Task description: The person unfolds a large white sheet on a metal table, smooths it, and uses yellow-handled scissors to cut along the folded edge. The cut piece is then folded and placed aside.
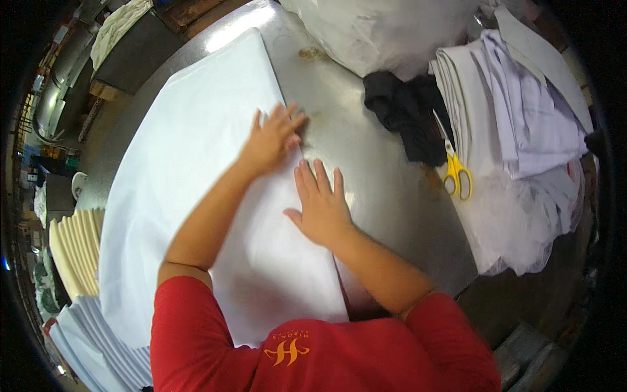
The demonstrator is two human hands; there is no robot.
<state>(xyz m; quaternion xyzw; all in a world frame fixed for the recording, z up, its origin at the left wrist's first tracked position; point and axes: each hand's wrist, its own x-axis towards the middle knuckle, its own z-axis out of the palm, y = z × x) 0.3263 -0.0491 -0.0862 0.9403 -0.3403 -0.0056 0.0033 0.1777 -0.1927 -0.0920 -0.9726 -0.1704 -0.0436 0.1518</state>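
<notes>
A large white cloth lies spread on the metal tabletop, its long straight edge running from the upper middle down toward my body. My left hand rests on the cloth near that edge, fingers spread and slightly bent. My right hand lies flat a little lower and to the right, fingers apart, over the same edge. Both hands appear to touch the cloth and grip nothing that I can see.
Right: black cloth, yellow-handled scissors, folded white fabrics and sheer material. A plastic-covered bundle sits at the back. Left: folded cream and pale blue cloths, and a dark box.
</notes>
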